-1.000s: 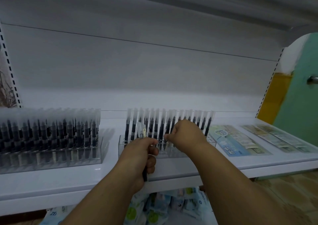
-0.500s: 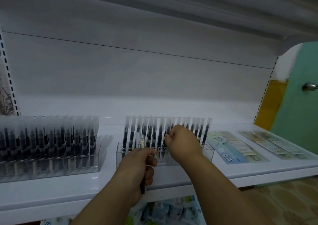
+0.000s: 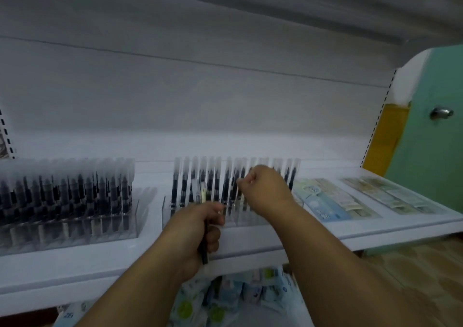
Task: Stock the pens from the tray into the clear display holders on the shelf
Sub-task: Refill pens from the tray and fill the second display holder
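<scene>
Within left hand, pens upright.

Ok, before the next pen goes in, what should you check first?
1. Spare pens held firmly in the left hand: ok.
2. Right hand pinching a pen over the middle holder: cannot tell, its fingers hide the pen.
3. An open slot in that holder: cannot tell, too blurred.
4. Pens already in it standing upright: ok.
5. Left holder needs no more: ok, it looks packed.
6. Holder sitting fully on the shelf: ok.
</scene>
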The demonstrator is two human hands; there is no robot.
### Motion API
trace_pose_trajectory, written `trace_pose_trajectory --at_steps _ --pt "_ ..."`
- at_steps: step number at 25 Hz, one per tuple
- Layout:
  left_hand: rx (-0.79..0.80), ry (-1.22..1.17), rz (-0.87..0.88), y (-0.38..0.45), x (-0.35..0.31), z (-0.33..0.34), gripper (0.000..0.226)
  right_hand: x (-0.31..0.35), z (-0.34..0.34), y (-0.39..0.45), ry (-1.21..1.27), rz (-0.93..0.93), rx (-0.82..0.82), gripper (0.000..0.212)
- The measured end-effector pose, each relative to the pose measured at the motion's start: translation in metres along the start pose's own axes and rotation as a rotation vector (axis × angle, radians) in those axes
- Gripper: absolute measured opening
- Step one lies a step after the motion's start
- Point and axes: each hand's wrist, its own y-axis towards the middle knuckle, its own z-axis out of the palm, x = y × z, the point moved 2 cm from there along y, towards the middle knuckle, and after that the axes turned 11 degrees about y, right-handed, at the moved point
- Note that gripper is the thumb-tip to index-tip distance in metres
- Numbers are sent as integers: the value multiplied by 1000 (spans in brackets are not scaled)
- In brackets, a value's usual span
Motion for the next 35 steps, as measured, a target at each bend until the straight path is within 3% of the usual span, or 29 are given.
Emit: trace_pose_trajectory --at_steps 2,6,8,10,13,15,17,19,20,22,25,28,31,35 --pt "18 11 -5 1 1 -2 18 5 -4 -8 149 15 25 37" --pt "164 81 -16 -2 2 4 15 15 2 -27 504 98 414 33" --pt "226 112 -6 -2 0 10 14 15 3 -30 564 94 509 30" --pt "247 116 11 0 -1 13 17 11 -1 -25 615 124 393 22" --pt "184 109 30 4 2 9 28 2 -19 -11 742 176 -26 23" --pt "115 92 56 7 3 7 25 -1 -28 -6 764 173 -123 29" --pt "57 62 106 9 2 7 26 -4 -28 -6 557 131 -182 30" --pt "12 46 159 11 -1 7 29 -7 -27 -10 183 -52 -308 19" --pt "1 49 180 12 -3 7 31 -6 -24 -13 26 -192 -320 14" --pt "-8 58 216 13 -7 9 33 -4 -14 -19 -185 -442 -221 22" --pt "-4 33 253 12 -11 12 38 -6 -10 -22 -389 -627 -173 18" --pt "-6 25 267 10 -7 12 43 -6 -20 -17 -255 -457 -244 22" --pt "-11 4 236 9 -2 7 40 -8 -16 -6 62 -170 -162 28" --pt "-24 -12 194 8 1 2 39 -5 -6 4 92 -84 -110 31"
